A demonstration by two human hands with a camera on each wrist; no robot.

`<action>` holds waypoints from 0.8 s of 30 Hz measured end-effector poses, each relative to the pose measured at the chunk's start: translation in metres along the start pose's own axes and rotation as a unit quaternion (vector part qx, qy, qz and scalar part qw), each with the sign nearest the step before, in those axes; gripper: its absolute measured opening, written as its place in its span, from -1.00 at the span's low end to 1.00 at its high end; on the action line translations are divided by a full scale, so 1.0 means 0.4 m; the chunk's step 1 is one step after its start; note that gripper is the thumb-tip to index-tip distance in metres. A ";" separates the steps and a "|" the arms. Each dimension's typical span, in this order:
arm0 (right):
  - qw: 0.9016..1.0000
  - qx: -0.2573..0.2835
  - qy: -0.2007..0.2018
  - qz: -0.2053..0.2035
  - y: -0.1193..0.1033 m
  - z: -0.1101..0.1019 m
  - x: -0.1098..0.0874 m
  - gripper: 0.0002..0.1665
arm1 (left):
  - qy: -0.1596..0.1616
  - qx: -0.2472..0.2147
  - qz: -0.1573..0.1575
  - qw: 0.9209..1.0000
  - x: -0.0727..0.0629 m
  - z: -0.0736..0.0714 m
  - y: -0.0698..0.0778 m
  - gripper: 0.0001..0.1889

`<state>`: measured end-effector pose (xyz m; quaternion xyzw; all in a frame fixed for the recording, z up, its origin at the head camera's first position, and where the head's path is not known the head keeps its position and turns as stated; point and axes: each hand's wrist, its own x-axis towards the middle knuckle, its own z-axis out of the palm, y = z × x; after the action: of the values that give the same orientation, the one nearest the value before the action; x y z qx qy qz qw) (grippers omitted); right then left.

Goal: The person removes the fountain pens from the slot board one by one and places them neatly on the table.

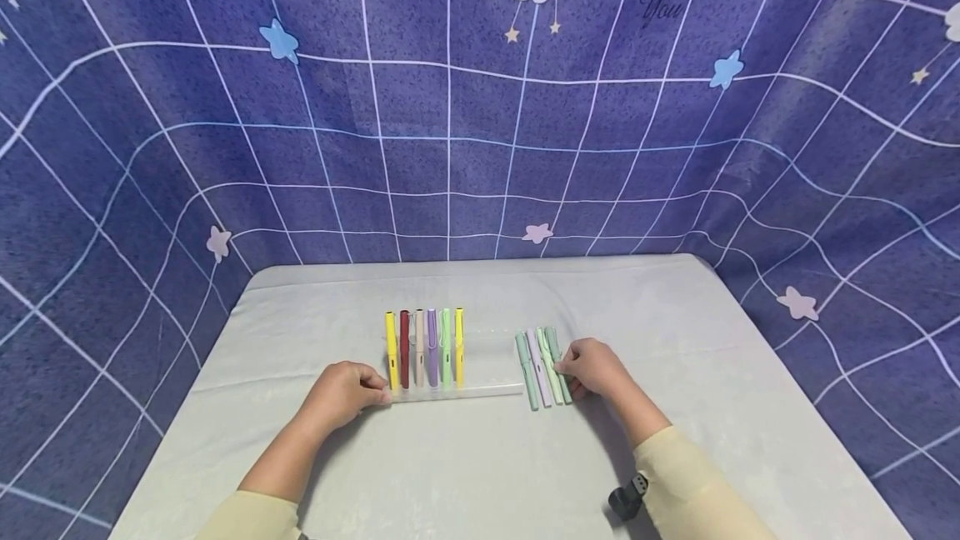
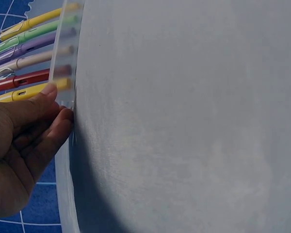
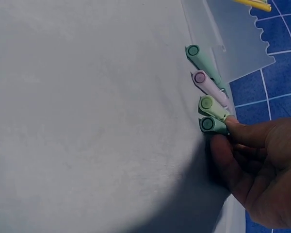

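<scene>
1. Fingers of the left hand (image 1: 347,390): bent, thumb opposed, about the near left corner of the clear rack (image 1: 487,392); presumably a steadying grip, to keep so light a piece from sliding over the worktop (image 1: 465,473).
2. Fingers of the right hand (image 1: 596,367): drawn together in a pinch on the outermost green pen (image 3: 212,124), taken from the side facing the worktop's right edge, probably for want of room on the crowded flank. Contact with the neighbouring pale green pen (image 1: 551,373): impossible to tell.
3. Just beside the rack, toward the worktop's right edge: inner green pen (image 1: 527,373), lilac pen (image 1: 539,367), pale green pen and outermost green pen, laid nearly parallel, lengthwise toward the far edge; close ranks, likely for easy reach by the right hand.
4. In the rack, nearer the worktop's left edge, from left to right: left yellow pen (image 1: 392,352), dark red pen (image 1: 404,352), beige pen (image 1: 420,352), purple pen (image 1: 432,357), mint pen (image 1: 446,357), right yellow pen (image 1: 459,352); spaced apart, clips toward the far edge.
5. Scalloped border (image 3: 263,46) of the rack, facing the worktop's far edge: notches apparently meant to seat single barrels, hence the gaps.
6. Raised lip (image 2: 72,41), toward the worktop's near edge: plausibly a stop for the pen ends.
</scene>
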<state>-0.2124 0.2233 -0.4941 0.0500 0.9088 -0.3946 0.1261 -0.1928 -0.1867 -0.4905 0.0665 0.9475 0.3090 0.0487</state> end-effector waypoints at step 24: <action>0.977 0.046 -0.028 -0.208 -0.167 0.117 -0.012 -0.57 | -0.001 -0.008 -0.006 1.000 -0.002 0.001 -0.005 -0.90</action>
<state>-0.2115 0.1436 -0.4762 -0.1456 0.8763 -0.4547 0.0642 -0.1923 -0.1881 -0.4920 0.0608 0.9453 0.3162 0.0515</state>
